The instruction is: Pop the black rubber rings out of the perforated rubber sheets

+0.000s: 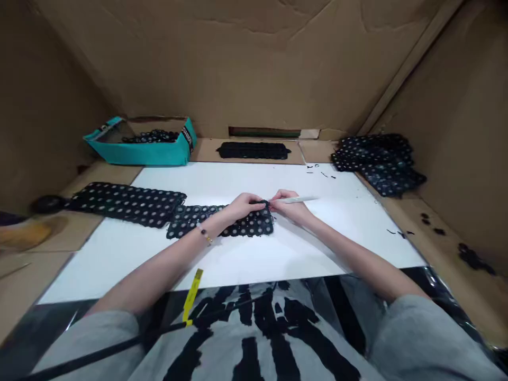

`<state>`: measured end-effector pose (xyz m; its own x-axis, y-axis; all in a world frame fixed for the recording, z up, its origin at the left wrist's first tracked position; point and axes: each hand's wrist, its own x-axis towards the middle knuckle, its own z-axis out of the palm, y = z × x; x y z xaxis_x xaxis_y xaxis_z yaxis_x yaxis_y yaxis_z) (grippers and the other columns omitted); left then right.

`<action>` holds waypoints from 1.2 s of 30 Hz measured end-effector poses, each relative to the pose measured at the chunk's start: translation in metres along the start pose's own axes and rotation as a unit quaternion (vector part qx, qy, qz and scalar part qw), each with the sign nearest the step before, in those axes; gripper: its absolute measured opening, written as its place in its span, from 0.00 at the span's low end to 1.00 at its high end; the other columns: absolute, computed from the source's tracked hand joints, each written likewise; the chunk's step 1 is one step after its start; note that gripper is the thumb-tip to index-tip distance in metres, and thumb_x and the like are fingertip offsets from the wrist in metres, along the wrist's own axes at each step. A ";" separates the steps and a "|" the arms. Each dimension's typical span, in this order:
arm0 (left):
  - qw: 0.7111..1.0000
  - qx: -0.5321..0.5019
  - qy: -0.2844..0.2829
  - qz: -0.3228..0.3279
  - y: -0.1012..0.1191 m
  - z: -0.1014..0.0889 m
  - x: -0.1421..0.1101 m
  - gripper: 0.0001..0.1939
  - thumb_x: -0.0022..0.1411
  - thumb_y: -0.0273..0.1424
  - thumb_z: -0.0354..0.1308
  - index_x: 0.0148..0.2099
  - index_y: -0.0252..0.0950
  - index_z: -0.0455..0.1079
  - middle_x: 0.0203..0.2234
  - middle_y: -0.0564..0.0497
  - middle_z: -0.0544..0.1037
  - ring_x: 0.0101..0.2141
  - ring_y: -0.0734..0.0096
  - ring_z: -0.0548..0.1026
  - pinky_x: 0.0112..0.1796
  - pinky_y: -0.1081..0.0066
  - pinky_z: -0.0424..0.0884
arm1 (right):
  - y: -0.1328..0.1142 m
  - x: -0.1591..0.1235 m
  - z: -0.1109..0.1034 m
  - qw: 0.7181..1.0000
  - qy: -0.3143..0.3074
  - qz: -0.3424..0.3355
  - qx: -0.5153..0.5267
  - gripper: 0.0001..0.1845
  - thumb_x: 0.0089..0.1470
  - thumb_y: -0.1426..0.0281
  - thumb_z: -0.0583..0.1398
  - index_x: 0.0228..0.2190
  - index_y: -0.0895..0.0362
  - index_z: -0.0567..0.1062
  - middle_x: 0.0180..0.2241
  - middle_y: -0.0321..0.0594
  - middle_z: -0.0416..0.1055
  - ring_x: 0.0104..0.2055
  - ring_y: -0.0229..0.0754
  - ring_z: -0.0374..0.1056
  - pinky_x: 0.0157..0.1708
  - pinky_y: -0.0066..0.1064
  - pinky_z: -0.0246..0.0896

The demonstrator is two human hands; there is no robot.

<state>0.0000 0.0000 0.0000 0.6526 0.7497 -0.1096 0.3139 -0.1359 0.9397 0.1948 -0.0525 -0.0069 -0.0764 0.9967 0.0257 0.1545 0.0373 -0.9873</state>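
Note:
On the white board lies a black sheet with rows of pale round dots (254,226). My left hand (242,206) is closed on its upper edge near the right corner, thumb and fingers pinching it. My right hand (291,207) is closed around a slim white pen-like tool (297,199), whose outer end points right. The fingertips of that hand meet the sheet's upper right corner, close to the left thumb. What the tool's tip does there is hidden. A second dotted black sheet (127,202) lies to the left, its right end against the first.
A teal box (146,154) with dotted black pieces stands at the back left. A black strip (254,150) lies at the back middle. Dotted sheets (377,159) are piled at the back right. Black scraps (397,233) dot the white board (317,248). Cardboard walls (278,69) enclose the area.

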 end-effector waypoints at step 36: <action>0.997 -0.056 0.051 0.014 0.005 0.002 -0.006 0.31 0.43 0.33 0.70 0.52 0.33 0.72 0.40 0.47 0.79 0.44 0.60 0.76 0.50 0.61 0.68 | -0.012 -0.004 0.001 0.997 -0.021 0.065 0.044 0.04 0.41 0.72 0.62 0.22 0.56 0.70 0.23 0.36 0.74 0.27 0.38 0.71 0.30 0.28 0.68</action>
<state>-0.0008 -0.0059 0.0052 0.5853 0.8090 -0.0541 0.2128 -0.0888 0.9731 0.1924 -0.0570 0.0043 -0.1035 0.9888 -0.1080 0.0783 -0.1001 -0.9919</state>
